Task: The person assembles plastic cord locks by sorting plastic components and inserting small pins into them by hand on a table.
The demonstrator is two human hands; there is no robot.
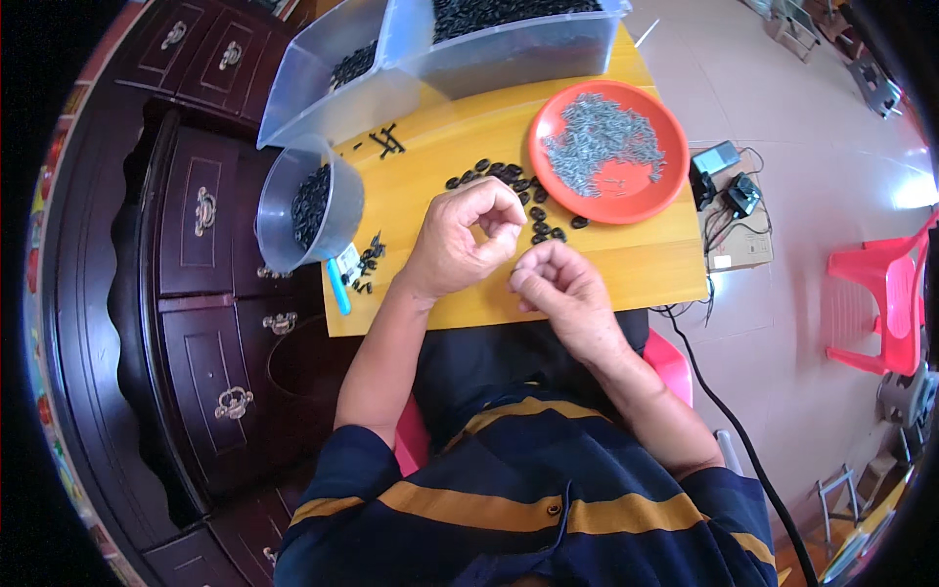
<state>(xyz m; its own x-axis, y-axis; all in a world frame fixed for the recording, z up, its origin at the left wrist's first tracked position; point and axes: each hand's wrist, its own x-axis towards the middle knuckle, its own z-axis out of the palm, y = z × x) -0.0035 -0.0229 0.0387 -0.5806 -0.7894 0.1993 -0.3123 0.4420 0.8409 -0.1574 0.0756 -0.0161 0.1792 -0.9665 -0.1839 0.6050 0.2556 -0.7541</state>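
Note:
Above the near part of the yellow table [460,127], my left hand [465,238] is closed, its thumb and forefinger curled into a ring. What it holds, if anything, is hidden. My right hand [569,298] is just to the right and nearer to me, thumb pinched against the fingers; I cannot make out anything between them. Beyond both hands lie several small black oval parts [509,174], scattered in a curve. An orange-red plate [614,210] at the right holds a heap of small silvery metal pins or screws [597,137].
Clear plastic bins [518,57] with black parts stand at the back. A clear tub [342,201] of black pieces sits at the left edge, near a light-blue tool [338,287] and loose black bits [369,256]. Dark cabinets [201,205] flank the left; a pink stool [885,293] stands right.

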